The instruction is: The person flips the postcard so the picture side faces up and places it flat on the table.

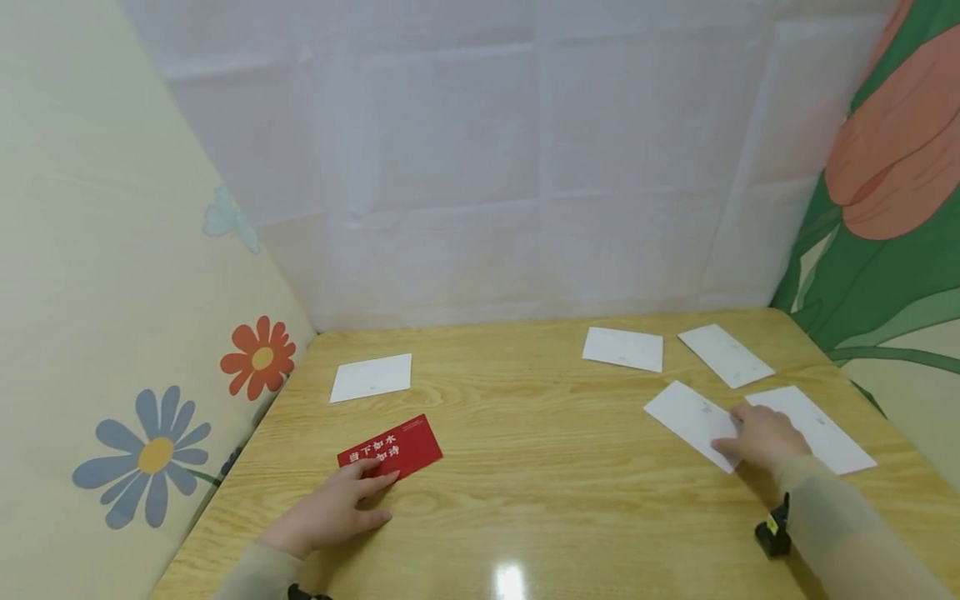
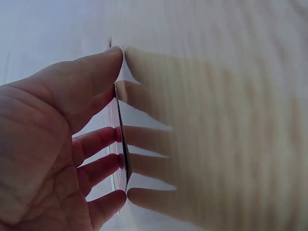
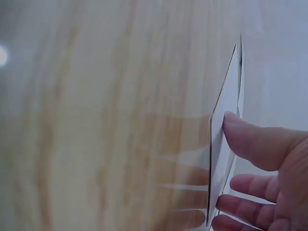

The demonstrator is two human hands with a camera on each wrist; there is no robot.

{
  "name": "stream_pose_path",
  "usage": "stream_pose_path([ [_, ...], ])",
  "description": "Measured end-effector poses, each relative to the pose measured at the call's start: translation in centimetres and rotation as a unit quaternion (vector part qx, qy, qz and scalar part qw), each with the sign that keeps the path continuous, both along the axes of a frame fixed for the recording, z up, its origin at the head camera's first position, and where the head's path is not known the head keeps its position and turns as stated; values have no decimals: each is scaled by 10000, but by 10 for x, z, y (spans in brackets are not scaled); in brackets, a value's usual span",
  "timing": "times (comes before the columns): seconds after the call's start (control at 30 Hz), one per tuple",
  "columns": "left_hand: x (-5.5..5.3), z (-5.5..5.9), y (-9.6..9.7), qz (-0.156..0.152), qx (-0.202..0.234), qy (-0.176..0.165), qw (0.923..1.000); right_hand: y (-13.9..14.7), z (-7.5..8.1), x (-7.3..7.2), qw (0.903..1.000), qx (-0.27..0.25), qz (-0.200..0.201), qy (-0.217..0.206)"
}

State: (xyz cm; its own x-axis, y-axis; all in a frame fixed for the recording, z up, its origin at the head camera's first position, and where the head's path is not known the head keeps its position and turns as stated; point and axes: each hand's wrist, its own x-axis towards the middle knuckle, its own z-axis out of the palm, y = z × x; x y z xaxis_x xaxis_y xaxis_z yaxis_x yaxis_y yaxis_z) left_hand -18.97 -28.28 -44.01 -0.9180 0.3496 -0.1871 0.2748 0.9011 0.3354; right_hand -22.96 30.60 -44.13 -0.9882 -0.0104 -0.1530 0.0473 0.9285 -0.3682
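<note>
In the head view my left hand (image 1: 330, 510) reaches over the lower left part of a red card (image 1: 408, 450) with white Chinese characters. Its fingers are spread, with the fingertips on the card and the thumb beside it on the wood. The left wrist view shows those fingers (image 2: 103, 168) against the card's thin edge. On the right side, my right hand (image 1: 768, 437) lies over the near right end of a white card (image 1: 690, 421). The right thumb (image 3: 245, 139) rests on the card's face, while the other fingers stay loosely extended around its end.
More white cards lie flat: one far left (image 1: 371, 377), another at the back (image 1: 622, 348), a third at the back right (image 1: 726, 354). Beside my right hand is a further white card (image 1: 821, 429). A white cloth (image 1: 525, 167) hangs behind the wooden table (image 1: 525, 467).
</note>
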Motion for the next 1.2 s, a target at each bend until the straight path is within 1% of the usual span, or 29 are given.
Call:
stream_pose_path([
  [0.2, -3, -1, -11, 192, -39, -63, 9998, -2, -1, 0, 10000, -16, 33, 92],
  [0.5, -9, 3, -35, 553, -85, -207, 9982, 0, -3, 0, 9999, -54, 35, 135],
  [0.7, -13, 4, -50, 627, -9, -144, 9979, -2, -2, 1, 9999, -86, 34, 144],
  [0.77, -15, 4, -55, 711, 138, -221, 9971, -3, -1, 1, 9998, -92, 32, 162],
  [0.83, -18, 4, -60, 875, 198, -345, 9954, -3, -1, 2, 9998, -95, 23, 163],
  [0.93, -22, 6, -67, 1150, 205, -629, 9912, -4, 0, 1, 9999, -81, 7, 139],
  [1.0, -25, 7, -71, 1248, 131, -738, 9893, -3, -1, 1, 9999, -77, -5, 129],
  [1.1, -27, 8, -75, 1219, 116, -750, 9896, -3, -1, 0, 9999, -63, -19, 120],
  [1.2, -28, 8, -78, 1200, 164, -674, 9903, -1, -3, -1, 9999, -48, -1, 138],
])
